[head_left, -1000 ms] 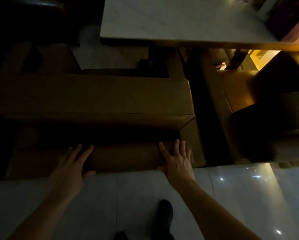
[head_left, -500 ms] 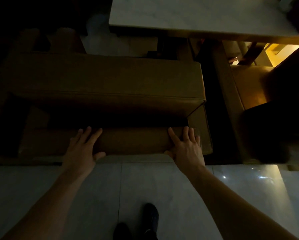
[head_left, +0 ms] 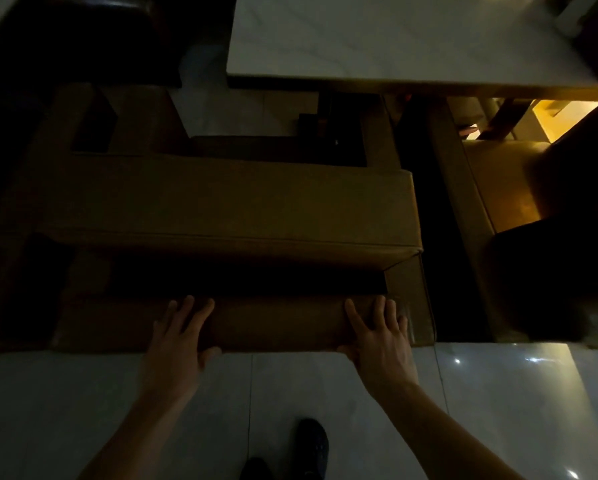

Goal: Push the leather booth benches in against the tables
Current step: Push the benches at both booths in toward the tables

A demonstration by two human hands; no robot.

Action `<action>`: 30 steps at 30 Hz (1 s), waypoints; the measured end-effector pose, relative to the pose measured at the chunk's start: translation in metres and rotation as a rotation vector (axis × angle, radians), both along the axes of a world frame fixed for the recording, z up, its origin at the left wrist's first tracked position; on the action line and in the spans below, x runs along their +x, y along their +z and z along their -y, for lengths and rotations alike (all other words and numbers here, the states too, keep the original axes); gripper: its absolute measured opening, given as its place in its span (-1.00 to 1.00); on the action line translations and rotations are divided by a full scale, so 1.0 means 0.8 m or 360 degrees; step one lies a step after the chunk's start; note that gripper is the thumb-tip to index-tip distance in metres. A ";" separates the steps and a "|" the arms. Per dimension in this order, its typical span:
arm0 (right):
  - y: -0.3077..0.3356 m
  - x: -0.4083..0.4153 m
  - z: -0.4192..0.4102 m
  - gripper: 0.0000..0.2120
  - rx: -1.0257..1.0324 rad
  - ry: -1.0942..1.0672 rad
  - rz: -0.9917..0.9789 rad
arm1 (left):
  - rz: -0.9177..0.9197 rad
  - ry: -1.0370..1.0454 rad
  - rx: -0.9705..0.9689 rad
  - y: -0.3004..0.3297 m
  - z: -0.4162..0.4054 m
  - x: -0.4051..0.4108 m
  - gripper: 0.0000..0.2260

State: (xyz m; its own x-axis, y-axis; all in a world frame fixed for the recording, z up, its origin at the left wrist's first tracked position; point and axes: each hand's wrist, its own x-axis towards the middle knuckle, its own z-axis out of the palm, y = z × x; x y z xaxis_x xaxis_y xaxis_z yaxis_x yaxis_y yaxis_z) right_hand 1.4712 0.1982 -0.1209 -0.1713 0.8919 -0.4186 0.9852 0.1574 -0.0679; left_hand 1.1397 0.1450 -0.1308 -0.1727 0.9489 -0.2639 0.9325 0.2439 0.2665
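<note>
The brown leather bench (head_left: pixel 228 202) fills the centre, its marble table (head_left: pixel 377 36) at 12 o'clock with floor between; left hand (head_left: pixel 176 344) and right hand (head_left: pixel 380 341) lie spread flat on its backrest top (head_left: pixel 273 323), placed to shove evenly

Two hands (head_left: pixel 280 341), two tan leather benches (head_left: pixel 228 202), one pale table (head_left: pixel 394 36), two dark shoes (head_left: pixel 313 445).

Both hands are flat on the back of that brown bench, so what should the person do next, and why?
Probably keep pushing forward: both the left hand and right hand rest on the bench backrest, and a strip of floor shows between its seat and the table.
</note>
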 end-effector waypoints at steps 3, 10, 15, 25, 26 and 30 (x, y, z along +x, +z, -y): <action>0.005 -0.002 0.000 -0.20 -0.0010 -0.0003 0.0018 | -0.0014 -0.0013 -0.0067 0.005 -0.005 0.000 -0.28; 0.038 -0.023 0.000 -0.12 -0.0078 -0.0091 0.0115 | 0.0099 -0.0136 -0.0293 0.041 -0.014 -0.024 -0.25; 0.082 -0.104 0.008 -0.13 -0.0048 -0.0059 -0.0010 | 0.0137 -0.0178 -0.0171 0.083 0.003 -0.082 -0.25; 0.170 -0.409 0.080 -0.21 -0.0097 0.0078 -0.0195 | 0.0322 -0.0069 0.0018 0.172 0.114 -0.366 -0.30; 0.175 -0.445 0.090 -0.22 -0.0101 0.0103 -0.0220 | 0.0327 -0.0044 0.0035 0.177 0.128 -0.398 -0.31; 0.185 -0.576 0.124 -0.26 -0.0110 0.0226 -0.0294 | 0.0346 0.0134 0.0120 0.185 0.178 -0.512 -0.33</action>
